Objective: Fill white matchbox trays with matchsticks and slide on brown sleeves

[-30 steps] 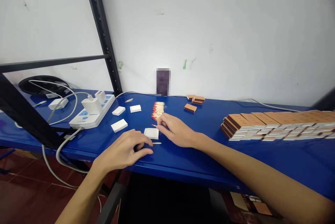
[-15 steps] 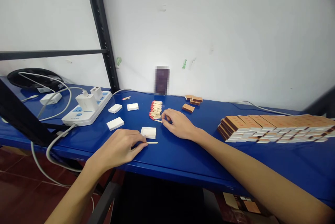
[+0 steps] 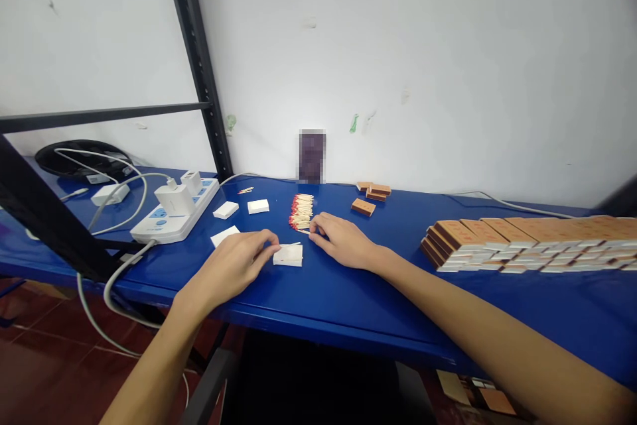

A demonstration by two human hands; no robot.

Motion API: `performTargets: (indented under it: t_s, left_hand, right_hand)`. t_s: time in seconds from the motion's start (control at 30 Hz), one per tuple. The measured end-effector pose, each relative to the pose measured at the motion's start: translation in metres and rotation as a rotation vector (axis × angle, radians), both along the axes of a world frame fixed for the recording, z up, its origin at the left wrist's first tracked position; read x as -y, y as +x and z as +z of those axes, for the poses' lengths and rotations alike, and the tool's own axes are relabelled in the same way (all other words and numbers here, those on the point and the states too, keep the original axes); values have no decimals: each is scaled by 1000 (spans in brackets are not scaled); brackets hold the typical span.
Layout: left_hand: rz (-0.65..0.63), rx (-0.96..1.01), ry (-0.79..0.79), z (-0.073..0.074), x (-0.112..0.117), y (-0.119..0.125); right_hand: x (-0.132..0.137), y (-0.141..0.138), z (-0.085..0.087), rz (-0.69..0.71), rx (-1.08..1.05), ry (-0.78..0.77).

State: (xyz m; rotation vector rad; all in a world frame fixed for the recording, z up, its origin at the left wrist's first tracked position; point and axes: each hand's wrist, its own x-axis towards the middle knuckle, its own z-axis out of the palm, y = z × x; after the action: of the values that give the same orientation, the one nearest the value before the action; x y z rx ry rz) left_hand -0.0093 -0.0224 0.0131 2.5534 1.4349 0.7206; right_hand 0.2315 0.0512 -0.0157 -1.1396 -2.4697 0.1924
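My left hand [image 3: 237, 258] pinches a pale matchstick [image 3: 293, 244] by its left end, its fingertips closed. The stick lies across the far edge of a small white matchbox tray [image 3: 287, 256]. On the other side, my right hand [image 3: 343, 239] has its fingers closed at the end of a red-tipped matchstick [image 3: 304, 232], at the near end of a heap of matches [image 3: 301, 209]. The heap's red heads point left. Beyond my left hand are white matchbox trays [image 3: 258, 206], one partly covered by that hand.
Brown matchboxes [image 3: 363, 207] lie near the wall. A long stack of matchboxes [image 3: 502, 242] fills the right side. At left are a power strip [image 3: 166, 226] with plugged-in chargers, loose cables and a black shelf post [image 3: 212, 126]. A few matches [image 3: 245, 190] lie apart at the back.
My left hand has lifted the matchstick from the tabletop in front of the tray up to the tray's far edge. My right hand stays by the heap. The view has shifted slightly.
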Motion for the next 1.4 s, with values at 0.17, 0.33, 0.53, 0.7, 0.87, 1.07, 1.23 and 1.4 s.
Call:
performTargets:
  t_s: [0.17,0.33,0.53,0.7,0.87,1.07,1.23,1.4]
  left_hand:
    - [-16,231,-88,-1,-6,0]
    - [-35,935,-55,-6,-9,-2]
    - [14,790,68,-6,-6,-6]
    - [44,194,-45,-4,-4,-2]
    - [51,-30,-42,-9,-6,1]
    - [113,22,37,-12,1,3]
    - [94,41,76,-18,4,6]
    - [87,25,57,-18,6,8]
  right_hand:
    - [0,0,0,6,-25,-2]
    - [2,-1,3,-36,-23,-43]
    - [-1,-5,2,-134,-35,-103]
    - [-5,-4,-1,-105,-26,-116]
    - [10,-2,10,19,-148,-98]
    - [40,-11,24,211,-101,-87]
    - [42,-20,18,184,10,64]
    - [38,-22,11,142,119,111]
